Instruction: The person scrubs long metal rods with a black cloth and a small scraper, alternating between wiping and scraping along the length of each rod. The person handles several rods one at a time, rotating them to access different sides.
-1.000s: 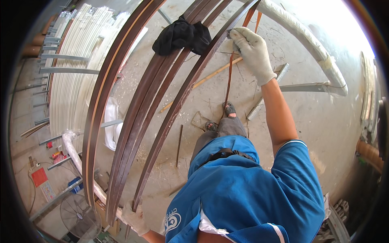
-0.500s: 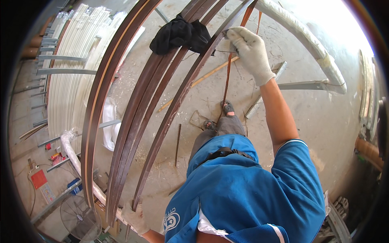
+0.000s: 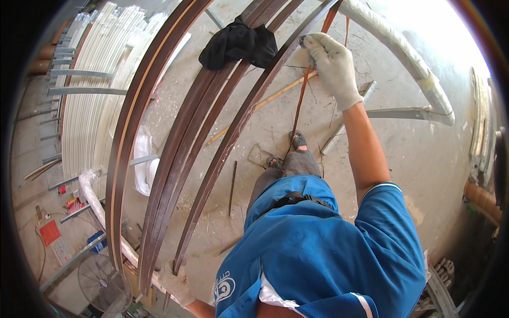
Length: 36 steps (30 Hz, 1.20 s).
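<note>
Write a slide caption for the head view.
Gloved left hand and right hand at a long brown strip, black cloth draped over neighbouring strips.

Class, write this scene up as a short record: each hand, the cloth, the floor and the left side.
Left hand: gloved, at the near end of the rightmost brown strip
Right hand: gloved, fingertips at that strip farther up; grip unclear
Cloth: black cloth, over the middle brown strips
Floor: yellowish stick
Left side: white strips, fan
</note>
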{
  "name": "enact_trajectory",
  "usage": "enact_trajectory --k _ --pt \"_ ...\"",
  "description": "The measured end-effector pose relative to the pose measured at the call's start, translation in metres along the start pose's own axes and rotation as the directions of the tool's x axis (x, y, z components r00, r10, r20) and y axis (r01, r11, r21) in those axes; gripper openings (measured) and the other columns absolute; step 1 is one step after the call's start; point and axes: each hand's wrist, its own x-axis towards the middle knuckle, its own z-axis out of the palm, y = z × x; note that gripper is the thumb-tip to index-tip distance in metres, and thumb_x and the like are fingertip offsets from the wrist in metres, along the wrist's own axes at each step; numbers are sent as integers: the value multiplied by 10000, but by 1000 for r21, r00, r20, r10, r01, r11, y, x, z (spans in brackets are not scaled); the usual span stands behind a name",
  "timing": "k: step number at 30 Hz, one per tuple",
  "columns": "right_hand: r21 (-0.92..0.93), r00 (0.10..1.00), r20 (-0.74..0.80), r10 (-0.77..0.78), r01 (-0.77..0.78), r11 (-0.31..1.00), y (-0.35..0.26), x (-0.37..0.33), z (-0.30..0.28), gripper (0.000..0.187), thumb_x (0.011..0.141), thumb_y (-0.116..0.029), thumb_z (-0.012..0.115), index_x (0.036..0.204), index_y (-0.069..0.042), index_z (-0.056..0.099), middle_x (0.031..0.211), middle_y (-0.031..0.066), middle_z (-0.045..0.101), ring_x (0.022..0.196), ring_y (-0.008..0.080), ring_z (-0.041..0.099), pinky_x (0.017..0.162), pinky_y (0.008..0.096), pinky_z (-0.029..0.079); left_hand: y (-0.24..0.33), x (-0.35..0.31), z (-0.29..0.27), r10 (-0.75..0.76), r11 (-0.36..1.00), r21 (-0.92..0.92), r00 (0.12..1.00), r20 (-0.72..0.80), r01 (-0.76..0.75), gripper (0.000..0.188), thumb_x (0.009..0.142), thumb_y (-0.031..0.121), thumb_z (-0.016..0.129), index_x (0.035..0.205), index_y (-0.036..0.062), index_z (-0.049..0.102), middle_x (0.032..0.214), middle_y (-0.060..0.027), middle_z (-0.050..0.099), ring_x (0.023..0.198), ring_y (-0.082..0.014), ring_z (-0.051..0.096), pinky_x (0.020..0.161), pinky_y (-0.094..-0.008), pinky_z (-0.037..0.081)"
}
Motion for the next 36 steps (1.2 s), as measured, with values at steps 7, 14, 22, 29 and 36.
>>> enact_trajectory --k 7,14,22,29,36 --pt "35 997 -3 -78 78 996 2 -8 5 220 979 -205 664 1114 -38 713 822 52 716 726 100 638 687 268 523 0 2 3 -12 1000 -19 1000 -1 12 449 786 396 829 756 -5 629 603 -145 522 557 -295 482 553 -427 371" --pt "81 992 -103 -72 80 993 4 -4 -2 285 841 -166 820 1112 -103 755 916 0 697 823 58 630 737 251 524 -5 2 6 -16 1000 10 1000 5 16 446 774 409 845 769 4 658 609 -115 555 560 -272 511 568 -404 397" --pt "-35 925 -153 -349 348 937 10 4 15 215 794 -60 799 1001 -98 757 959 35 698 818 158 686 734 288 550 -9 2 5 -65 998 27 997 31 64 431 769 402 854 762 16 662 605 -103 553 557 -247 510 563 -397 396" --pt "-21 951 -70 -301 300 954 2 -5 21 234 845 24 685 1070 -31 650 931 75 670 870 188 686 783 315 548 -3 7 6 -39 999 -20 999 10 39 431 778 383 851 787 -4 660 621 -114 568 556 -234 506 560 -387 394" --pt "365 815 515 -266 73 928 -31 -61 -2 127 860 41 625 972 -8 660 914 60 691 834 111 631 771 280 526 -1 10 3 -11 1000 -6 1000 3 11 441 768 386 851 810 -12 667 658 -111 596 579 -236 527 581 -383 414"
